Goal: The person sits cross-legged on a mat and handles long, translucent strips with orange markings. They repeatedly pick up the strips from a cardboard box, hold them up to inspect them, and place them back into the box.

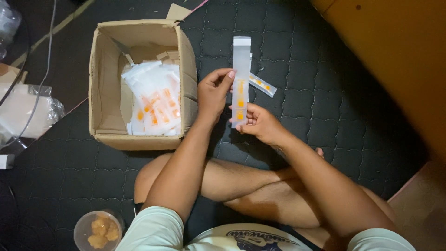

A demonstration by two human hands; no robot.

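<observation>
Both my hands hold a long, narrow clear plastic pouch (241, 69) upright above the dark quilted mat (302, 56). Small orange pieces show in its lower half. My left hand (213, 94) pinches the pouch's left edge near the middle. My right hand (260, 123) grips its bottom end. A second small packet with orange pieces (263, 85) lies on the mat just behind the pouch, to its right.
An open cardboard box (100, 83) at the left holds several filled pouches (155, 100). A round clear cup of orange pieces (98, 228) stands at the bottom left. Plastic bags (23, 109) and cables lie at the far left. An orange wall (404, 56) rises at the right.
</observation>
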